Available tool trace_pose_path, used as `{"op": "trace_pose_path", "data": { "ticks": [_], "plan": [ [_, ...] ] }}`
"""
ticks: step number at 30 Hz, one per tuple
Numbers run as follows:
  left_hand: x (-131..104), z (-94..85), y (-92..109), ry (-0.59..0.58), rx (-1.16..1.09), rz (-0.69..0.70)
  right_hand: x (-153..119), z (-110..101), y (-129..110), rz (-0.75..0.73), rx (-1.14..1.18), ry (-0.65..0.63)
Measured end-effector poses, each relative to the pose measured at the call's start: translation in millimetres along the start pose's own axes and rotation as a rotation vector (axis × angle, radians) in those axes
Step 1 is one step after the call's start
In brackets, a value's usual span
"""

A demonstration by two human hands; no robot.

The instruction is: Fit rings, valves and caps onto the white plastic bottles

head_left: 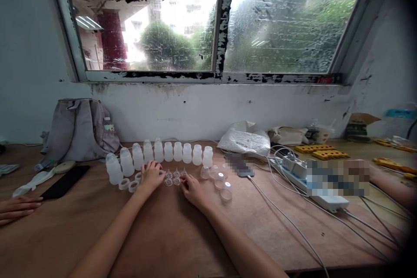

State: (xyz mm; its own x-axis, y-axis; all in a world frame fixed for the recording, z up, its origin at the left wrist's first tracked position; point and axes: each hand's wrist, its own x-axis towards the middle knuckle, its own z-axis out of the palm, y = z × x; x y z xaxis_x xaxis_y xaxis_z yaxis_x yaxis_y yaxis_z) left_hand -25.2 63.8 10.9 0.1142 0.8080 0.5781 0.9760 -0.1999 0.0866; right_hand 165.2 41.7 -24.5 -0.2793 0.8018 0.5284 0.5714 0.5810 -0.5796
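Note:
Several frosted baby bottles [168,152] stand in a curved row, some at the left with domed tops. My left hand [151,178] is in front of them, fingers bent down over a white bottle ring partly hidden under the fingertips. More white rings [133,186] lie beside that wrist. Between my hands, clear bottle teats [176,180] sit in a tight group, tips up. My right hand [193,189] is at the group's right edge, thumb and fingers closed on a clear teat. Right of it are several clear caps [226,194].
A phone [241,167] with a cable and a power strip [325,198] are to the right. Backpack [81,130], black mat [65,181] and silver pouch [246,137] lie around the table. Another person's hand [19,208] rests at left; another person's arm [389,186] is at right.

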Motion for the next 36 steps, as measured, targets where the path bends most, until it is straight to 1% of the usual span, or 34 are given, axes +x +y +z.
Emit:
{"op": "trace_pose_path", "data": {
  "ticks": [3,6,8,13,16,18,21,23,25,29,33,36],
  "plan": [
    [-22,4.7,0,0.005,0.033,0.037,-2,2,1,0.013,-0.082,-0.063],
    [-28,7.2,-2,0.031,0.028,0.082,-3,1,-2,0.040,-0.193,-0.149],
    [-30,8.8,-3,0.045,0.009,0.099,-3,0,-4,0.036,-0.241,-0.177],
    [-33,12.4,-6,0.058,-0.033,0.136,-2,0,-3,0.027,-0.230,-0.121],
    [-34,13.3,-8,0.099,-0.064,0.126,-3,0,-2,0.028,-0.221,-0.090],
    [-34,13.2,-9,0.135,-0.096,0.112,-4,0,-1,0.013,-0.221,-0.096],
    [-32,9.6,-8,0.180,-0.173,0.099,-5,0,0,-0.027,-0.224,-0.117],
    [-32,3.8,-6,0.196,-0.249,0.125,-4,1,0,-0.033,-0.217,-0.118],
    [-33,-4.2,-2,0.185,-0.334,0.188,-3,1,1,-0.010,-0.197,-0.115],
    [-40,-17.5,8,0.111,-0.449,0.293,0,-1,2,0.020,-0.116,-0.126],
    [-43,-20.1,16,0.040,-0.486,0.350,1,-5,-1,-0.007,-0.036,-0.135],
    [-43,-20.6,20,-0.025,-0.512,0.361,2,-8,-5,0.015,-0.021,-0.110]
  ]
}}
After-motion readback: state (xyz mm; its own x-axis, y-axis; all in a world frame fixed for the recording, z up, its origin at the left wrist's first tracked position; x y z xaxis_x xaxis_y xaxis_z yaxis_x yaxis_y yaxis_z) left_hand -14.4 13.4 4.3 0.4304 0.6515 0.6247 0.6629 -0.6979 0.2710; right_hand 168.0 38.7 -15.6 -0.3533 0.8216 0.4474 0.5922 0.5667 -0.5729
